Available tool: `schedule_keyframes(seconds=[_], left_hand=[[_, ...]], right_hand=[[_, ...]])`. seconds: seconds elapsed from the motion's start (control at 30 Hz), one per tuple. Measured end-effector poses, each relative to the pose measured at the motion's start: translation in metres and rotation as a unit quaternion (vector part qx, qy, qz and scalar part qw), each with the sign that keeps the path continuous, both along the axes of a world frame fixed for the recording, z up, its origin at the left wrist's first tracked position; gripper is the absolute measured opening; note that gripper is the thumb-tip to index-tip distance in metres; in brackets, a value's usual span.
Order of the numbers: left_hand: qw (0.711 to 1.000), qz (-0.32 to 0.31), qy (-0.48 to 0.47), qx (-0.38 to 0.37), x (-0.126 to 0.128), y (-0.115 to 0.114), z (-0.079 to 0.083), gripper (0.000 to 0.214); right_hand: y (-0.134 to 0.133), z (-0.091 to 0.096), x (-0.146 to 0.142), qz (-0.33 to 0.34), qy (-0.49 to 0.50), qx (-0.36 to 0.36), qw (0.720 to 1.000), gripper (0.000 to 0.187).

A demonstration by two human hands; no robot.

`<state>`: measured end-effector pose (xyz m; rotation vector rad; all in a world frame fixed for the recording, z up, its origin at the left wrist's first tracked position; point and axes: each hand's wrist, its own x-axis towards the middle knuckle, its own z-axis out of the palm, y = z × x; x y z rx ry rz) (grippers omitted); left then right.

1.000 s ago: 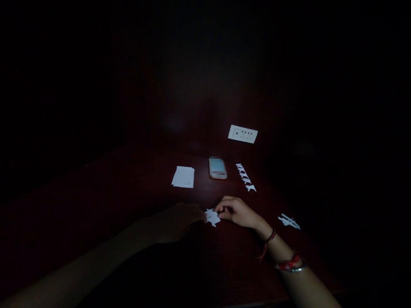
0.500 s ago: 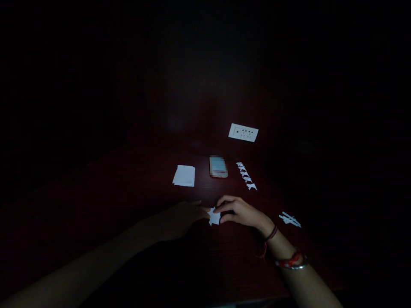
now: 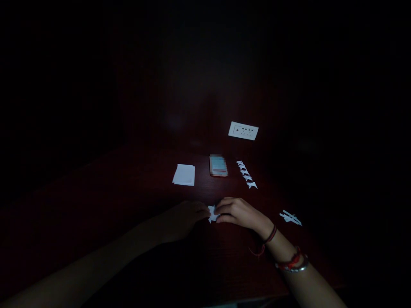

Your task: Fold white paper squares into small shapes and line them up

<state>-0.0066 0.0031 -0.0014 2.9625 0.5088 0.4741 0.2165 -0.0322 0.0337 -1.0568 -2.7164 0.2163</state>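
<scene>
A small folded white paper [image 3: 212, 213] with pointed corners lies on the dark red table between my two hands. My left hand [image 3: 185, 219], in deep shadow, pinches its left edge with the fingertips. From the other side my right hand [image 3: 239, 211] curves over the paper, fingers and thumb closed on its right part and covering some of it. Beyond my right hand, several folded white paper pieces [image 3: 246, 174] form a slanting row. Flat white paper sheets [image 3: 184, 175] lie in a stack beyond my left hand.
A blurred-out phone-like rectangle [image 3: 218, 166] lies at the back between the sheets and the row. On the wall behind is a white power socket [image 3: 243, 131]. Thin paper strips [image 3: 290, 217] lie in a loose pile to the right. The surroundings are very dark.
My right hand's fingers have drawn in closer together and cover more of the folded paper. My left fingers have curled slightly at its left edge. The other papers stay put.
</scene>
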Motion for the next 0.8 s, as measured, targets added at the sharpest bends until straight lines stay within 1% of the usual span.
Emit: schedule_keyframes(seconds=[0.1, 0.17, 0.27, 0.4, 0.53, 0.67, 0.73, 0.8], left_hand=[[1.0, -0.004, 0.024, 0.015, -0.001, 0.001, -0.003, 0.052], [0.999, -0.006, 0.031, 0.02, 0.0, 0.0, -0.001, 0.053], [0.999, -0.007, 0.029, 0.018, 0.003, -0.003, 0.006, 0.051], [0.999, -0.01, 0.038, -0.009, 0.006, -0.007, 0.014, 0.047], [0.997, 0.009, 0.065, -0.031, 0.004, -0.01, 0.019, 0.051], [0.995, 0.036, 0.075, -0.049, 0.001, -0.016, 0.024, 0.05], [0.994, 0.052, 0.08, -0.053, 0.001, -0.019, 0.027, 0.05], [0.993, 0.051, 0.09, -0.049, 0.001, -0.02, 0.028, 0.052]], right_hand=[[-0.002, 0.0, -0.001, 0.001, -0.014, 0.008, 1.0, 0.027], [-0.002, -0.001, -0.003, -0.011, -0.02, 0.018, 1.0, 0.026], [-0.002, -0.004, -0.006, -0.034, -0.023, 0.035, 0.999, 0.024], [0.0, -0.008, -0.009, -0.045, -0.018, 0.044, 0.998, 0.022], [0.002, -0.01, -0.011, -0.037, -0.001, 0.044, 0.998, 0.021], [0.004, -0.011, -0.011, -0.028, 0.009, 0.047, 0.998, 0.022], [0.005, -0.012, -0.011, -0.025, 0.01, 0.052, 0.998, 0.021], [0.006, -0.013, -0.01, -0.023, 0.014, 0.053, 0.998, 0.021]])
